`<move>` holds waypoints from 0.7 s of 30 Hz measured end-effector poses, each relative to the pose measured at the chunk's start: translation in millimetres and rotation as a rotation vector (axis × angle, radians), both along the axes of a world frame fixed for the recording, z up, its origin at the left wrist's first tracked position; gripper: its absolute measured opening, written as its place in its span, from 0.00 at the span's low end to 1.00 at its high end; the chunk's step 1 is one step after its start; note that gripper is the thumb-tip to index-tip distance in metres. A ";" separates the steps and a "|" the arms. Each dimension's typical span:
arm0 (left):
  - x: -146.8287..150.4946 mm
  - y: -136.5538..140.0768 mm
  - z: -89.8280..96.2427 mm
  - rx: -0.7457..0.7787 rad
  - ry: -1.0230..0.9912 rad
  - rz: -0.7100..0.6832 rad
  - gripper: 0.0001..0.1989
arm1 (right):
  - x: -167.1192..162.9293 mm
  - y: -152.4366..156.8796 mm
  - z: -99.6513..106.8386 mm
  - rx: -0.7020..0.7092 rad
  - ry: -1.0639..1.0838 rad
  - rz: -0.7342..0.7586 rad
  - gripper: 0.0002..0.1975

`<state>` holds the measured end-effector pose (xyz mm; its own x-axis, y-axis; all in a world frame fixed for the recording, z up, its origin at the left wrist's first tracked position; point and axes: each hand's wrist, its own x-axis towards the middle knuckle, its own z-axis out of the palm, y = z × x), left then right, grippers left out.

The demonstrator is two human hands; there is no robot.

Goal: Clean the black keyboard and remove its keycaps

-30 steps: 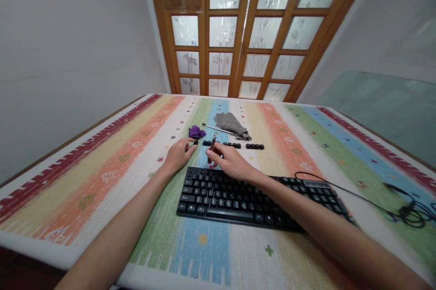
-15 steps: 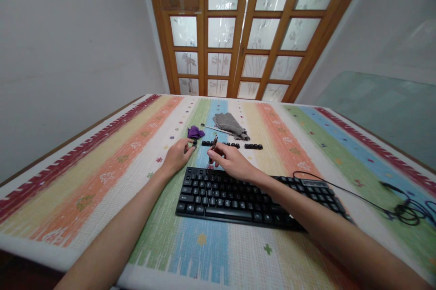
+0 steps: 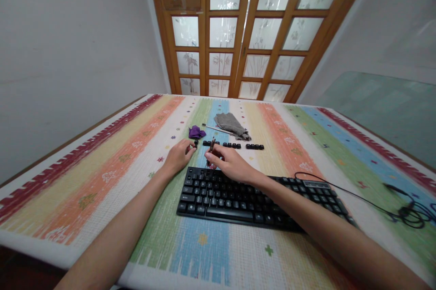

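Note:
My left hand rests left of the keyboard's top corner, thumb and index finger pinched on a small black keycap. Between the fingers of my right hand is a slim dark brown tool, held upright above the keyboard's top left edge; its exact kind is too small to make out. Below my right hand and forearm lies the black keyboard, partly covered by them. Beyond it, loose black keycaps stand in a row, with a right-hand group and a middle group.
A purple cloth lies just past my left hand. Behind the keycaps are a thin stick-like brush and a crumpled grey cloth. The keyboard cable runs right to a coil on the striped tablecloth.
My right hand and the slim tool have shifted slightly left. My left hand stays at the keycap, and the whole view has moved a little.

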<state>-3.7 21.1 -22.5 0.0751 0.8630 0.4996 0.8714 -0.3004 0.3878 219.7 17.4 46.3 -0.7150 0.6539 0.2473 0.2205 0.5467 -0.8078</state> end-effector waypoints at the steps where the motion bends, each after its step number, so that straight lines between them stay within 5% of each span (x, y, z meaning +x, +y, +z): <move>1: 0.0 0.1 -0.2 -0.005 -0.001 0.007 0.05 | 0.6 -1.0 0.2 0.008 -0.008 0.002 0.17; 21: -0.5 0.1 -1.8 -0.006 -0.023 0.049 0.10 | -0.9 -18.7 3.7 0.122 -0.081 0.007 0.08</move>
